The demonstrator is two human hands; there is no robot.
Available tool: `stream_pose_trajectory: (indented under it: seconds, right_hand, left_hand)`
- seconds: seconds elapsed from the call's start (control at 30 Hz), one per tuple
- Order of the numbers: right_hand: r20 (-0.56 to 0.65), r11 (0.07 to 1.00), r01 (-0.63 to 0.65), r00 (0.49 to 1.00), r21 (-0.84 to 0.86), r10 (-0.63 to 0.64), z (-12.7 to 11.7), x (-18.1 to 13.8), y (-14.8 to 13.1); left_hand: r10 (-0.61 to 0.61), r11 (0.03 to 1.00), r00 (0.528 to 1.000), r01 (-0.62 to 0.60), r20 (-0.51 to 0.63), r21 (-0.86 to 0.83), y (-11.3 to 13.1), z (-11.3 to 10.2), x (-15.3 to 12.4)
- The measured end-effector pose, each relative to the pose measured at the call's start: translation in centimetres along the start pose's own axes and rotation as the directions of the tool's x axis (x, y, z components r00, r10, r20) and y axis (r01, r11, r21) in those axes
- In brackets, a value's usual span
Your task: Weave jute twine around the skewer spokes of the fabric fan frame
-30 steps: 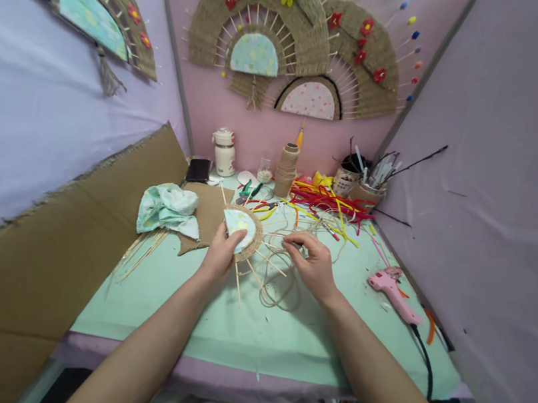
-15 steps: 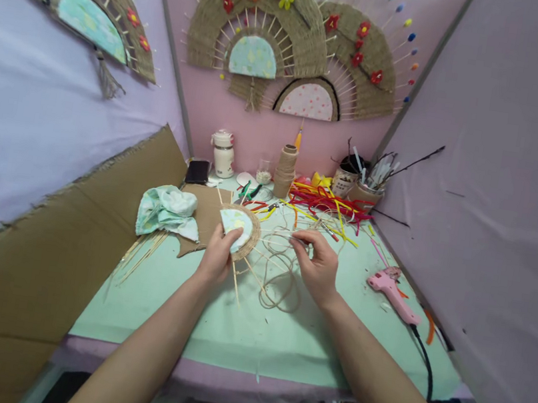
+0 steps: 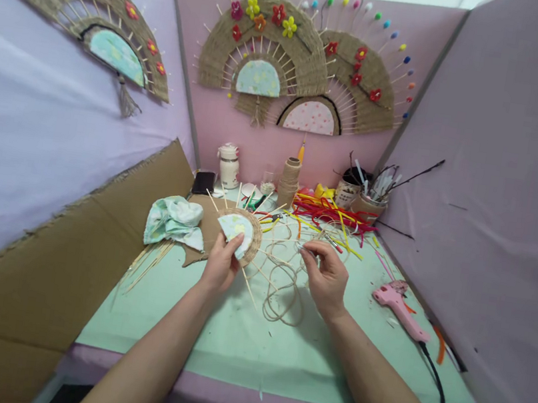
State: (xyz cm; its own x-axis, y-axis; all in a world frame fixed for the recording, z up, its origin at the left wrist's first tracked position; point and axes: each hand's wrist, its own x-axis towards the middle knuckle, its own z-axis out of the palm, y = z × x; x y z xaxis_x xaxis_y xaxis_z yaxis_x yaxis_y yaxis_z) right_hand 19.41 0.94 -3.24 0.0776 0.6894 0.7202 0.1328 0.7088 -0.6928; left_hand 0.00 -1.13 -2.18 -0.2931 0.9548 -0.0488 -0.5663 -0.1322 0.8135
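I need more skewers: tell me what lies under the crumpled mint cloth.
From under the mint cloth, wooden sticks fan out at its lower edge, and a brown cardboard piece runs beneath its right side. Anything else is hidden.

A pink glue gun (image 3: 399,307) lies at the right edge of the counter (image 3: 228,337). Crumpled floral cloth (image 3: 172,219) sits left, beside a cardboard sheet (image 3: 37,261). Red and yellow pipe cleaners (image 3: 333,212) sprawl far, near a twine spool (image 3: 289,181).

Pink glue gun (image 3: 397,306), mint table (image 3: 248,340), red-and-yellow pipe cleaners (image 3: 333,212).
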Motion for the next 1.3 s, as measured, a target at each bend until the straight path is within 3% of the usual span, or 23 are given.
stream_pose_trajectory:
  seconds: [0.23, 0.47, 0.7, 1.3]
  right_hand:
    - [-0.024, 0.998, 0.026, 0.999, -0.052, -0.027, -0.3, 0.4, 0.2]
    - [0.189, 0.970, 0.153, 0.975, -0.190, -0.117, -0.1, 0.8, -0.4]
    - [0.306, 0.949, 0.166, 0.949, -0.269, -0.079, 0.1, 0.7, 0.1]
    - [0.463, 0.862, 0.237, 0.886, -0.448, -0.003, 0.3, 0.5, 0.9]
  left_hand:
    - [0.150, 0.959, 0.983, -0.170, 0.103, 0.228, -0.7, -0.3, 0.0]
    - [0.197, 0.863, 0.952, -0.282, 0.236, 0.419, -1.1, -0.5, -0.3]
    - [0.205, 0.817, 0.934, -0.328, 0.292, 0.474, -1.1, -0.1, -0.7]
    - [0.223, 0.750, 0.905, -0.397, 0.362, 0.529, -1.4, -0.4, -0.8]
